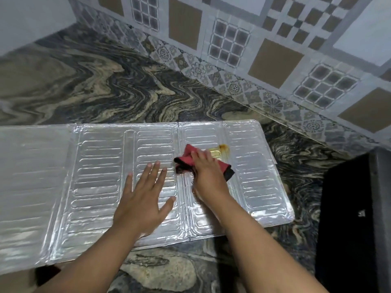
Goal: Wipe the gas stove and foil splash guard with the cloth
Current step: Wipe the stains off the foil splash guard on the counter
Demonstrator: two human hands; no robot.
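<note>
The silver foil splash guard (97,178) lies flat and unfolded on the marbled counter. A brown-yellow stain (222,149) marks its right panel near the far edge. My right hand (206,173) presses a red and black cloth (186,160) down onto the guard just left of the stain. My left hand (146,199) lies flat on the guard's middle panel, fingers spread and straight. The black edge of what seems the gas stove (355,218) shows at the right.
The swirled dark and tan stone counter (105,85) stretches behind and in front of the guard. A patterned tile wall (254,49) rises along the back. A dark patch (47,273) sits at the guard's near left corner.
</note>
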